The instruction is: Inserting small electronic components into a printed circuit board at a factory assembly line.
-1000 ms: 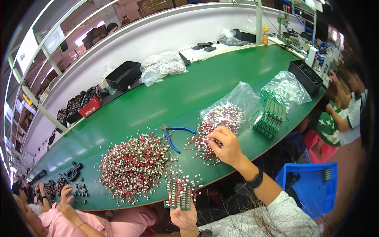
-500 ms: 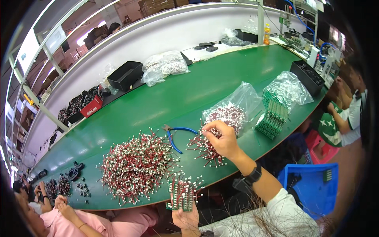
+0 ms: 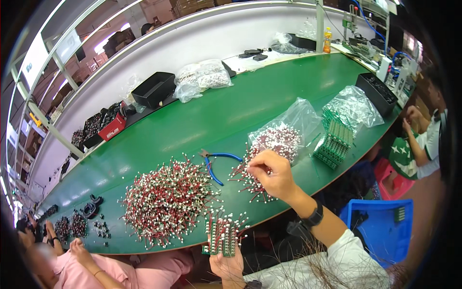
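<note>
My left hand (image 3: 227, 264) grips a green circuit board panel (image 3: 221, 237) near the bench's front edge. Rows of red wires with white connectors stand up from the panel. My right hand (image 3: 275, 174), thumb and forefinger pinched together, hovers over the near side of a heap of white-ended connector wires (image 3: 276, 142). Whatever it may hold is too small to make out. This heap spills from a clear plastic bag (image 3: 308, 115). Left of it lie blue-handled cutters (image 3: 211, 166), jaws apart. A bigger pile of red wires with white connectors (image 3: 166, 202) sits farther left.
Stacked green circuit boards (image 3: 333, 144) stand to the right, beside a clear bag (image 3: 353, 106) and a black bin (image 3: 376, 94). A blue crate (image 3: 380, 231) is below the bench edge. Co-workers sit at both sides; a pink sleeve (image 3: 72, 267) is near on the left.
My right hand has lowered slightly toward me, its fingers still pinched. My left hand and the panel stay nearly in place. The view has shifted a little.
</note>
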Action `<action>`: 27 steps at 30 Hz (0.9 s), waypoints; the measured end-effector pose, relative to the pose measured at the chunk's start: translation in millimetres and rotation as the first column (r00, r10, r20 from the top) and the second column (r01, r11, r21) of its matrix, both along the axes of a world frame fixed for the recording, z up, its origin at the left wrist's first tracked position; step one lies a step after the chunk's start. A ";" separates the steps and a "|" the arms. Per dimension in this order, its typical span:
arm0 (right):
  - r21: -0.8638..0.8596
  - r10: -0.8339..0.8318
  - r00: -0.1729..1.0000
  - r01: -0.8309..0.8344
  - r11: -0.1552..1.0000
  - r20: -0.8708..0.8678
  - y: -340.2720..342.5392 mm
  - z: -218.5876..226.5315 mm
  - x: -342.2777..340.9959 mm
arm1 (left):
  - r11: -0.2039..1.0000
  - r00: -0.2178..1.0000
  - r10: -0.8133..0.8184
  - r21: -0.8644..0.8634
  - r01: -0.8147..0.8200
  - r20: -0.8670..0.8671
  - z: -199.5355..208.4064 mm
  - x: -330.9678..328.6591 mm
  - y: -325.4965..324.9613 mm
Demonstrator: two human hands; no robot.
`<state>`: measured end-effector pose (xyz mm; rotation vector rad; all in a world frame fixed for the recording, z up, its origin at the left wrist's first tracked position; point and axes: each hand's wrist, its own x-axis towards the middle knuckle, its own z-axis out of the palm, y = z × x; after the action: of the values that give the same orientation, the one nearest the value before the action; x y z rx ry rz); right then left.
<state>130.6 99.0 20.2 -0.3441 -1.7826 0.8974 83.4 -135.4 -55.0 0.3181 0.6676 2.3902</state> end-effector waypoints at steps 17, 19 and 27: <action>-0.107 0.414 0.870 -0.400 0.910 0.269 -131.8 -30.9 42.7 | 1.000 0.992 0.014 -0.002 -0.014 0.125 -1.3 2.6 -1.6; -0.049 0.338 0.888 -0.340 0.939 0.310 -130.3 -30.8 40.1 | 0.998 0.998 -0.062 0.014 0.063 -0.032 5.0 3.3 1.0; 0.072 0.283 0.882 -0.333 0.940 0.377 -127.1 -36.7 39.7 | 0.998 0.999 -0.033 -0.053 0.031 -0.041 6.2 7.4 1.7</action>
<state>170.3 -28.1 -16.5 -0.1414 -2.2757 0.9727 90.7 -133.7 -48.8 0.3553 0.7370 2.3370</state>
